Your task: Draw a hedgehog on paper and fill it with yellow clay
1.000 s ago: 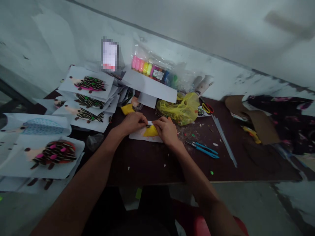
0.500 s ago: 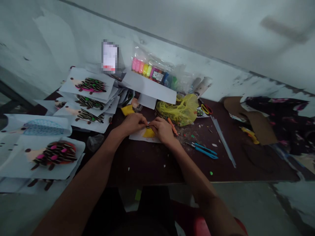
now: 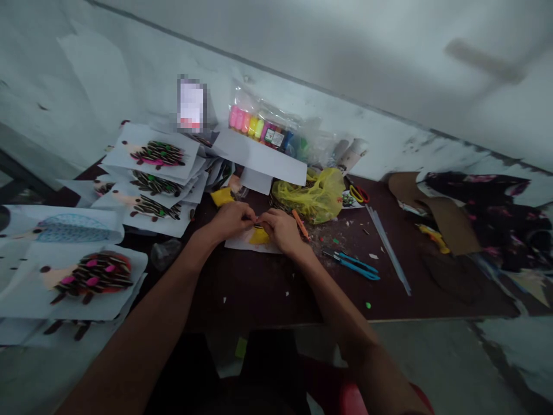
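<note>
A small sheet of white paper [image 3: 235,244] lies in front of me, with a yellow clay patch [image 3: 260,237] pressed on it. My left hand [image 3: 234,220] and my right hand [image 3: 280,229] meet over the patch's upper edge, fingertips pinched close together. What the fingertips hold is too small and too covered to make out. A dark striped piece, like a seed, shows at the top of the yellow clay. Behind my left hand is a lump of yellow clay [image 3: 222,196]. An orange tool [image 3: 300,225] lies beside my right hand.
Hedgehog pictures [image 3: 158,154] are stacked at left. A yellow plastic bag [image 3: 322,199], a pack of coloured clay [image 3: 259,127] and a phone-like screen [image 3: 191,104] are behind. Blue snips [image 3: 356,266], scissors [image 3: 359,194] and clear sticks [image 3: 389,248] lie at right.
The view has shifted slightly. Both hands stay over the yellow clay, with their fingertips a little closer together and slightly raised.
</note>
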The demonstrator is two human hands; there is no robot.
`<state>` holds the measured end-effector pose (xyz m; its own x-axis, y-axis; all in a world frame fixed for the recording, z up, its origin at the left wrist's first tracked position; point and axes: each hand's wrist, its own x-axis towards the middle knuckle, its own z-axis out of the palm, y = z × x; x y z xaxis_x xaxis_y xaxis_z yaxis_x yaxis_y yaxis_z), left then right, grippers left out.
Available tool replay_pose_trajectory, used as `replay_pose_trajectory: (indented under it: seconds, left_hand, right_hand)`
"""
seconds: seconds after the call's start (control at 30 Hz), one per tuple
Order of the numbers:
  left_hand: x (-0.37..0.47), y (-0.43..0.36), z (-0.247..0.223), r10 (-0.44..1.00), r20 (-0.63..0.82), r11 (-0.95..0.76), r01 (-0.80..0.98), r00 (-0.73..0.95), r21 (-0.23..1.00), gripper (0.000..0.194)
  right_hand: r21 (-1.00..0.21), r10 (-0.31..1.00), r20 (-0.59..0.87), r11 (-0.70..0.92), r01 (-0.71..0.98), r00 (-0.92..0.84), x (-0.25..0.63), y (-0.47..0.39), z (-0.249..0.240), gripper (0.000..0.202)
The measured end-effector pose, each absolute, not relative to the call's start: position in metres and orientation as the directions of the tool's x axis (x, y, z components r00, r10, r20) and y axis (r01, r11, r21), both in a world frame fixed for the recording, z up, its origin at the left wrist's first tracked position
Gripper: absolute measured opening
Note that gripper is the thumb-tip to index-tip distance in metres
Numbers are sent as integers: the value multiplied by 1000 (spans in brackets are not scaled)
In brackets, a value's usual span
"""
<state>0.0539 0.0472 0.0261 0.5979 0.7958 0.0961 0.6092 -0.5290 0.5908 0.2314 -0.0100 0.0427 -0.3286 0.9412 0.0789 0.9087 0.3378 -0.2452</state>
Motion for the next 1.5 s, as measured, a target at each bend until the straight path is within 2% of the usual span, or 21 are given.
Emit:
replay_pose_trajectory:
  seconds: [0.37, 0.7, 0.87, 1.5]
  left_hand:
    - [54, 49, 26, 785, 92, -548, 616, 613, 566, 21]
    - [51, 49, 25, 812, 87, -486, 586, 577, 649, 21]
    - [50, 48, 25, 822, 81, -460, 572, 563, 679, 22]
    - [53, 48, 25, 817, 79, -479, 594, 572, 646, 20]
  right_hand:
    - [-191, 932, 93, 362, 912, -350, 231, -10, 40, 26]
    - [-299, 937, 180, 341, 891, -299, 239, -19, 47, 21]
    - [-340, 932, 164, 360, 869, -322, 240, -24, 44, 18]
    - [-158, 931, 92, 363, 918, -353, 225, -15, 38, 27]
